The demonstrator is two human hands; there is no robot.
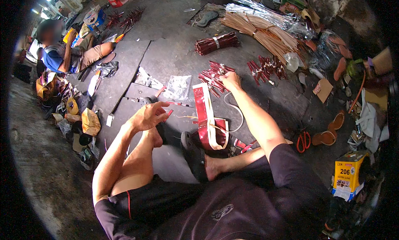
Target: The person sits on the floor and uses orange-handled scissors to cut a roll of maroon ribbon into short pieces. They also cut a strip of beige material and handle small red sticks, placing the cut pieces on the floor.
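My right hand (231,81) reaches forward, its fingers closed on the near right edge of a loose pile of short dark red strips (213,75). The fingertips are partly hidden. My left hand (146,116) hangs above my bent leg, fingers curled, with a small red strip (170,113) at its fingertips. Between the hands lies a long glossy red band with pale edging (201,102), its near end looped. A thin pale cord (241,117) curves beside it. A clear plastic bag (178,87) is beyond my left hand.
A tied red bundle (217,43), more red strips (267,69) and long tan strips (259,31) lie farther off. At right are red-handled scissors (304,141), brown soles (325,137) and a yellow can (348,173). Another person (62,53) sits at far left.
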